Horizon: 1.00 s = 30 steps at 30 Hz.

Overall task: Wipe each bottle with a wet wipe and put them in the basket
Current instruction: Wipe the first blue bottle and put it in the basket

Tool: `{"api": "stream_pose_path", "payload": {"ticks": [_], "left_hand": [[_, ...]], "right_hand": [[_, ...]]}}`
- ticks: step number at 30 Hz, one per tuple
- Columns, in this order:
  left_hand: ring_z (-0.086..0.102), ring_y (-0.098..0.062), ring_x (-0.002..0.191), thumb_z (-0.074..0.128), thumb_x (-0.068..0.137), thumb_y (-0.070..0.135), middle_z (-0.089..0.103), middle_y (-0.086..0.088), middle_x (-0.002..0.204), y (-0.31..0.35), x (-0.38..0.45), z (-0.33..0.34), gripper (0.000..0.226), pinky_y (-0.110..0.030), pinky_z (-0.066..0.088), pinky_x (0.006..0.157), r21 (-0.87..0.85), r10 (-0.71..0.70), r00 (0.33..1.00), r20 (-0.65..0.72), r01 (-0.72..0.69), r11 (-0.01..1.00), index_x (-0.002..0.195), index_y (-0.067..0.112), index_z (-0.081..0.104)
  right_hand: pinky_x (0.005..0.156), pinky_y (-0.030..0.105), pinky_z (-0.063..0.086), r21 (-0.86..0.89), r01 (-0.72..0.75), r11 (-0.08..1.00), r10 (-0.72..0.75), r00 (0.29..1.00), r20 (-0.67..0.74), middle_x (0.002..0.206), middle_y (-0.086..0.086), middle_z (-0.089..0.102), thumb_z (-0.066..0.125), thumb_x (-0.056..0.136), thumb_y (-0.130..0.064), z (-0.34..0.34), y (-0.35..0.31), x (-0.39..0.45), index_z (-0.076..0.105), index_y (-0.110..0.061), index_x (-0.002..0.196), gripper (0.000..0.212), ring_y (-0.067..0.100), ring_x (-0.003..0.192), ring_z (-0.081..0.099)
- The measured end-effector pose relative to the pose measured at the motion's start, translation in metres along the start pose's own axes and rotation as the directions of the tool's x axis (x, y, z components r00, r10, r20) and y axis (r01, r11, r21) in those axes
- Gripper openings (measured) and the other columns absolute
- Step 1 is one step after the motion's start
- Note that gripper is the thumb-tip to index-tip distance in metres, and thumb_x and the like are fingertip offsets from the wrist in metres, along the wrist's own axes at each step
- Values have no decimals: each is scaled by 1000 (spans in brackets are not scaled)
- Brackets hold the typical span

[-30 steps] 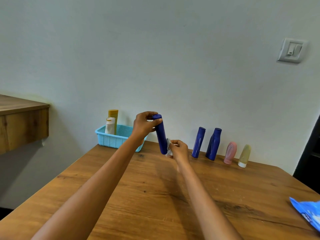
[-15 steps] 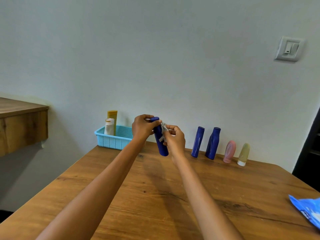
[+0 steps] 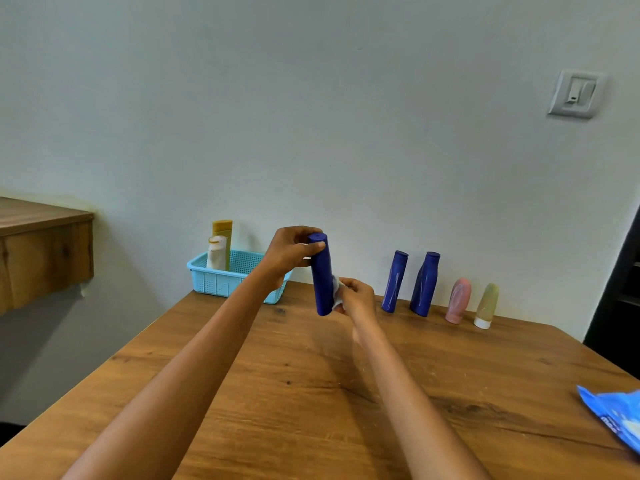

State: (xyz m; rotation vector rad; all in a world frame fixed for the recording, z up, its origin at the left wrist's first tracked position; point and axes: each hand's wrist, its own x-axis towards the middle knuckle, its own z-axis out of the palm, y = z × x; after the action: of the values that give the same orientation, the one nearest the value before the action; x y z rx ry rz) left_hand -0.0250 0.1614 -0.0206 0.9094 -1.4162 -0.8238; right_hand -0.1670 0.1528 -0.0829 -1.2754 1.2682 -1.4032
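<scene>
We held the blue bottle (image 3: pixel 322 275) near-upright above the bench (image 3: pixel 311 393), left hand (image 3: pixel 289 252) gripping its cap end, right hand (image 3: pixel 356 296) pinching the wipe (image 3: pixel 335 289) vs its lower side; basket (image 3: pixel 221 282) lay left, nearer the left hand.

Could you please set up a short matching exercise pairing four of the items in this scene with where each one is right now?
Things:
1. yellow bottle
2. pink bottle
3. wet wipe
4. blue wipes packet

Places:
A. pinched in the right hand
B. standing in the basket
C. table's right edge
D. leaning against the wall

Pairs: 1-B, 2-D, 3-A, 4-C
</scene>
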Motion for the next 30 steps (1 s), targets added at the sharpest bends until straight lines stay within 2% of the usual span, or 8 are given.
{"api": "stream_pose_path", "payload": {"ticks": [4,7,9,13,17,21,25,30], "left_hand": [[63,-12,87,61,87,3,64,-3,97,-4,-2,-1,23,-17,53,60,118,-11,990,139,-6,993,108,13,59],[64,-14,88,63,86,4,63,-6,100,-7,-4,-1,24,-16,53,61,175,-10,979,204,-26,984,108,13,59],[65,-15,88,64,85,3,63,-8,102,-8,-4,1,26,-16,53,62,209,8,976,218,-55,976,108,13,58],[66,-23,92,67,82,3,66,-13,103,-12,-2,4,27,-27,58,72,303,48,986,162,-95,948,107,11,61],[65,-20,92,71,79,10,68,-6,99,-18,-1,10,24,-38,56,82,444,99,987,127,-146,884,102,14,64],[62,-12,87,75,77,17,69,-2,97,-23,0,13,28,-30,53,84,496,156,986,63,-166,852,103,13,66],[63,-14,88,77,75,19,67,0,93,-26,0,12,41,-30,53,83,445,118,993,-1,-106,889,112,15,59],[63,-18,93,78,75,20,64,-1,93,-30,2,12,44,-35,54,84,427,95,994,-51,-64,902,114,16,58]], "right_hand": [[64,22,51,101,52,994,-53,999,4,94,4,67,55,92,-16,1,-14,-2,62,-17,97,9,18,89,62],[61,19,50,150,128,980,-129,992,-2,93,2,66,53,92,-11,1,-23,-2,63,-19,94,13,14,85,60],[58,15,47,153,184,971,-184,983,-10,100,3,65,53,92,-12,2,-27,-2,64,-15,102,16,13,88,59],[69,21,51,142,294,945,-288,956,-59,104,1,64,56,92,-17,6,-28,-3,64,-16,103,14,15,96,60],[80,28,55,-46,393,918,-396,911,-119,109,0,60,54,94,-19,6,-28,-1,64,-16,108,18,13,98,59],[68,20,50,-289,426,857,-447,895,-7,109,4,53,49,95,-26,4,-28,3,61,-16,118,27,15,90,58],[67,14,46,-297,425,855,-435,900,35,107,1,56,52,93,-34,-2,-19,4,60,-18,114,27,14,94,58],[62,9,40,-380,571,728,-592,803,72,95,-3,56,61,89,-19,-12,-16,4,68,-15,97,12,8,85,55]]}}
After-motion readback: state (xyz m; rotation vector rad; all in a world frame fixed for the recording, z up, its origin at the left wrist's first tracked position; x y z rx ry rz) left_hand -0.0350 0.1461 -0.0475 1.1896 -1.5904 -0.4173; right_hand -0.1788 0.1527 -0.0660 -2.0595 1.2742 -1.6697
